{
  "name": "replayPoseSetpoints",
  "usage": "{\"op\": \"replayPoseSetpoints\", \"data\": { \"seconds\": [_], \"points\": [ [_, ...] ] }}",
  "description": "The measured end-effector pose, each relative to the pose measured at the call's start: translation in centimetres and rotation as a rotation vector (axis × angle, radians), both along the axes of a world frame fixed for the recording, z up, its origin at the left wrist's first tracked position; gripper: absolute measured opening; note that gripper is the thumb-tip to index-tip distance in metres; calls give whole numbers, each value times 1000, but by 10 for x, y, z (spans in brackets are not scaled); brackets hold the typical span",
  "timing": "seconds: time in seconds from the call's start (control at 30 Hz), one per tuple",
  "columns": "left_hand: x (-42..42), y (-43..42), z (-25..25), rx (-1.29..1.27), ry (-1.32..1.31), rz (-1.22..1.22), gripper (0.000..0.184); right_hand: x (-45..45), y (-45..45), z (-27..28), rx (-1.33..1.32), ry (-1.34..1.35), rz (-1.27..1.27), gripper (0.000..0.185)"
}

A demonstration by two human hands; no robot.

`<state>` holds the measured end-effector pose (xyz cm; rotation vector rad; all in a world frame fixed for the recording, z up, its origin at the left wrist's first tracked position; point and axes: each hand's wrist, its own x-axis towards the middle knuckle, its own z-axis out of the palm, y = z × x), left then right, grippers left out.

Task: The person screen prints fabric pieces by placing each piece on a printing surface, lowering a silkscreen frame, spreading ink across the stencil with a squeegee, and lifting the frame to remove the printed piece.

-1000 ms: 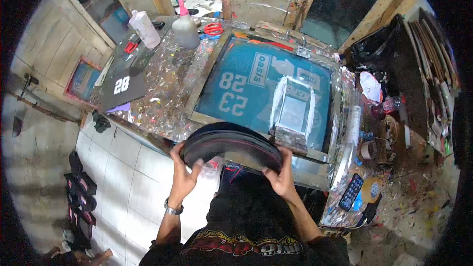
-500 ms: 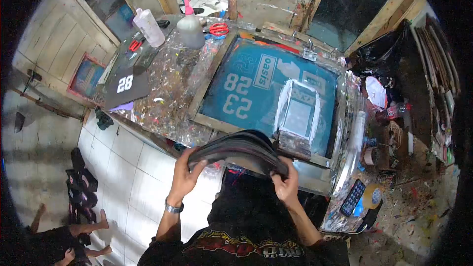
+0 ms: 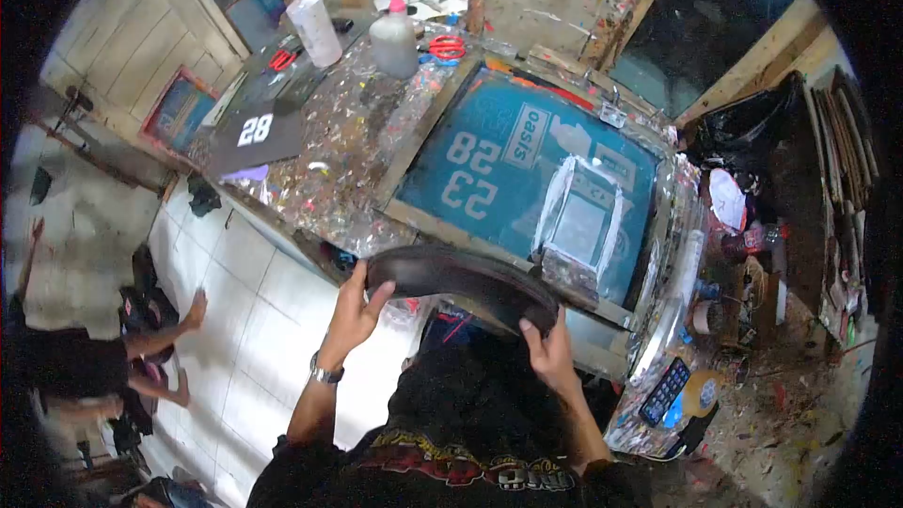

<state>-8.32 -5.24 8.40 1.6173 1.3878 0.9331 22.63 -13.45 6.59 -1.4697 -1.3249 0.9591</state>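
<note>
So the curved black bundle [image 3: 451,275] sits crosswise just off the near edge of the screen frame [image 3: 442,230], left hand [image 3: 350,320] and right hand [image 3: 555,354] pinching opposite ends, right one nearer the frame.

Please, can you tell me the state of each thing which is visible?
Dark piece: bent into an arch
Left hand: holding its left end
Right hand: holding its right end
Screen frame: lying flat
Bottle with pink nozzle: standing
Red-handled scissors beside it: lying down
White bottle: standing
Black sheet marked 28: lying flat
Phone: face up
</note>
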Motion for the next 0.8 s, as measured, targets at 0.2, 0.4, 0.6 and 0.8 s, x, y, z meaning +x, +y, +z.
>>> {"op": "replayPoseSetpoints", "data": {
  "seconds": [0.2,0.4,0.6,0.8],
  "points": [
    [12,-17,-3,-6,105,107,47,15,9,92,-246,50,99,50],
    [60,-99,-50,674,647,-142,83,26,33,132,-244,-60,366,44],
    [54,-71,-28,520,10,177,99,-6,56,250,131,-806,1073,53],
    [112,-94,-77,347,-384,72,110,-59,84,266,80,-1196,1159,43]
  ]
}}
